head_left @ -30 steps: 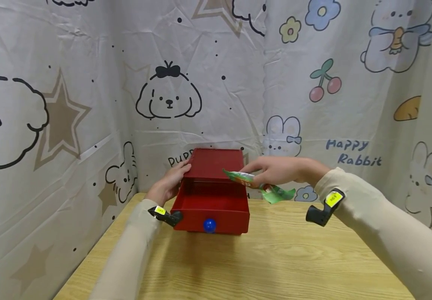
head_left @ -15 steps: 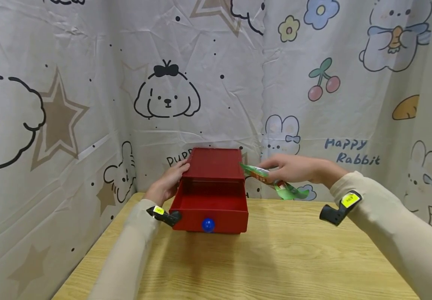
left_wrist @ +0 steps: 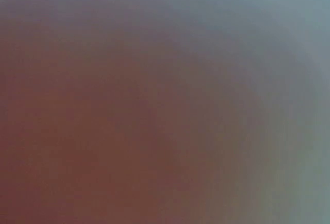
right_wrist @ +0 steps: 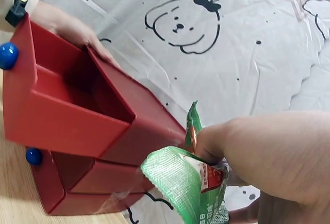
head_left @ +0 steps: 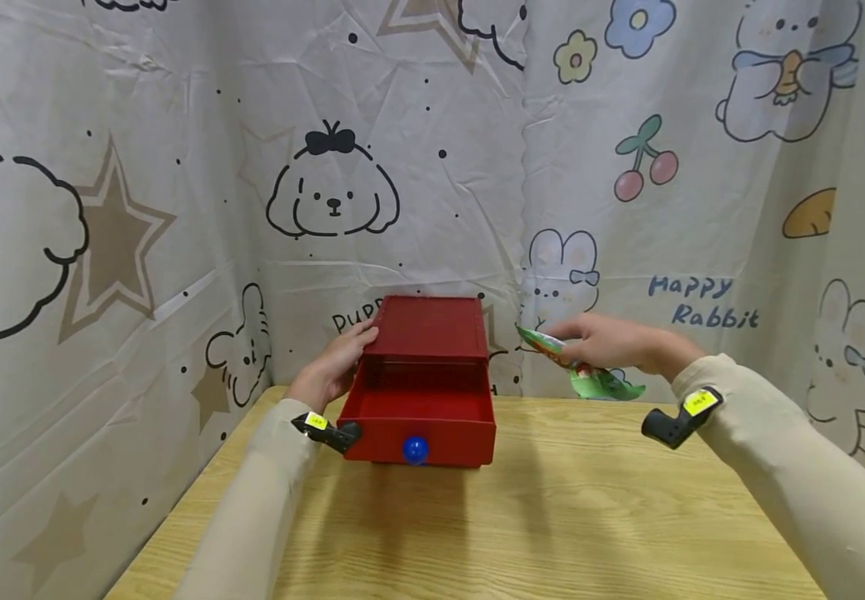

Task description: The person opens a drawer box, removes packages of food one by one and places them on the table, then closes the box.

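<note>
A red drawer box [head_left: 436,325] stands on the table with its upper drawer [head_left: 417,437] pulled out; no contents show inside that drawer. A round blue knob [head_left: 415,450] sits on the drawer front. Against the box's left side rests my left hand [head_left: 335,362], its fingers extended along the wall. Right of the box, above the table, my right hand [head_left: 608,342] pinches a green snack packet [head_left: 597,383] by its middle, the crimped ends sticking out. Close up in the right wrist view, the packet [right_wrist: 178,177] shows red and white print. The left wrist view is only a blur.
Below the open drawer, the right wrist view shows a lower compartment with a second blue knob [right_wrist: 33,156]. The wooden table [head_left: 590,508] extends in front and to the right. A printed cloth [head_left: 432,208] hangs close behind the box and along the left side.
My right hand has carried the packet rightward, from over the box's right edge out beside it. My left hand stays on the box, and the drawer remains out.
</note>
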{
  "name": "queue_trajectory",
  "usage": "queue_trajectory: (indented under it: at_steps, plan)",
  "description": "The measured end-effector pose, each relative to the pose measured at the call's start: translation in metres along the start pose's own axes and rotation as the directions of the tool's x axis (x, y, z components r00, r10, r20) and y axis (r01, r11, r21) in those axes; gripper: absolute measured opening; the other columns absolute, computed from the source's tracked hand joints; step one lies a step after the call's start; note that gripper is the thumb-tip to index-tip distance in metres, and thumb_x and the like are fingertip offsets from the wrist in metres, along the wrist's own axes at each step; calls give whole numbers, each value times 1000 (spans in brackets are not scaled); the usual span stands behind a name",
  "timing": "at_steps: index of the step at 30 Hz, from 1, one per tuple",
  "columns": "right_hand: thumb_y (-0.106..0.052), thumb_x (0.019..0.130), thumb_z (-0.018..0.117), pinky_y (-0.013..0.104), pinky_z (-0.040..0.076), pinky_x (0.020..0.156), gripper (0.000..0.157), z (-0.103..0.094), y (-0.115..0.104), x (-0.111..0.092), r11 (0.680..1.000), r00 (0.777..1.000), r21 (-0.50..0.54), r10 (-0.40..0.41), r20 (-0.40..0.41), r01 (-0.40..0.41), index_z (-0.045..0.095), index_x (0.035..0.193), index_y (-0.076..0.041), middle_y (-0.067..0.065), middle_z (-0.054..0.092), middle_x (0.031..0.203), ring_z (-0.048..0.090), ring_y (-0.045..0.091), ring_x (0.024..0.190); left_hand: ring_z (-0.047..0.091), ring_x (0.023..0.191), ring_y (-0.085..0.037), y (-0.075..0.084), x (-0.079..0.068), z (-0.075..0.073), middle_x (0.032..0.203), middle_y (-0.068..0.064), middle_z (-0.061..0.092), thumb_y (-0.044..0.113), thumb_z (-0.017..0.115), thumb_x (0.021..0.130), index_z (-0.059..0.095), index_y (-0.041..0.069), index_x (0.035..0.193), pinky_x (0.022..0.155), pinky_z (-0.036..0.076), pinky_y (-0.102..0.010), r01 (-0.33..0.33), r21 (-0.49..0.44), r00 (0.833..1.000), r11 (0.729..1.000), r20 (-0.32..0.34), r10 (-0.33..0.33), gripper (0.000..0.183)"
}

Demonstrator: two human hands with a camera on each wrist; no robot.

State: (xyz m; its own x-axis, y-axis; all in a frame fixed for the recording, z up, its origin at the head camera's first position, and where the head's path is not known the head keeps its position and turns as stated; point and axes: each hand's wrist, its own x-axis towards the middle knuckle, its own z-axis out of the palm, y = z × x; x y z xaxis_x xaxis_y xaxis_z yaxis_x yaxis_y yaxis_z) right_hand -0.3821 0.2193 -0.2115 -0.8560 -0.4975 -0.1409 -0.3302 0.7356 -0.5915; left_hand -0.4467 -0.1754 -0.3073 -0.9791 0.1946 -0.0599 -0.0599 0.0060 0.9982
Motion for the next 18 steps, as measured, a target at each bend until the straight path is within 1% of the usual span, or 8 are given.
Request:
queue_trajectory:
  at_steps: [3,5,10,14,18]
  plan:
    - [-12,100,54,33,50,62,44,1,6,1,1000,1000,3,19,-12,-19,58,144,-5,8,61,83,58,19,68,34,145,-39,0,-1,-1,164,-18,28,33,40,113,15,21,168,115,32,-58,0,5,1000,1000,-2,0,62]
    - [-12,101,53,33,47,61,47,2,10,2,999,999,-2,34,-21,-34,54,147,-2,8,61,81,56,18,67,33,146,-40,0,0,0,164,-18,27,33,40,113,14,21,168,115,32,-58,1,7,1000,1000,-1,-1,62]
    - [-10,103,50,31,43,57,43,8,21,9,999,998,-12,51,-37,-51,54,144,3,5,58,76,52,15,63,32,146,-39,0,0,-1,165,-17,26,33,40,113,15,22,168,115,31,-59,2,1,1000,1000,0,-2,61]
    - [-10,103,49,30,44,55,44,15,31,16,997,996,-56,56,-76,-60,54,144,6,4,59,77,52,14,60,31,147,-39,1,-1,-1,165,-17,25,34,40,113,15,22,168,116,30,-59,0,-5,1000,1000,0,0,62]
    - [-10,102,51,31,46,54,47,22,39,21,990,990,-109,73,-122,-87,53,146,6,4,62,78,53,15,59,32,146,-40,0,-1,0,165,-17,26,34,41,113,16,22,168,115,31,-59,2,-5,1000,1000,-2,-2,61]
